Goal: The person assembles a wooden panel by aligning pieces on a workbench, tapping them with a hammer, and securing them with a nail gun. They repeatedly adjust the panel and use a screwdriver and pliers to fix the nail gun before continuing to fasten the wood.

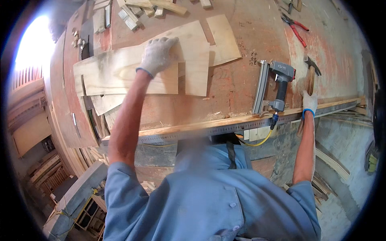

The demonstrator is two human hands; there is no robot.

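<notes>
My left hand (157,56), in a whitish work glove, lies over the far edge of a pale plywood piece (116,72), its fingers bent down around that edge; the fingertips are hidden. More thin plywood (197,76) lies beneath and to the right, with another cut piece (225,40) behind. My right hand (310,101), gloved too, is at the near edge of the bench, closed around the lower end of the wooden handle of a hammer (311,74). The hammer's head points away from me. Left of it stands a grey nail gun (281,76).
A long wooden strip (229,120) and a metal ruler (217,130) run along the near bench edge. From the nail gun a yellow hose (263,141) drops over that edge. Red-handled pliers (295,31) lie at the far right, wood offcuts (130,18) at the far left.
</notes>
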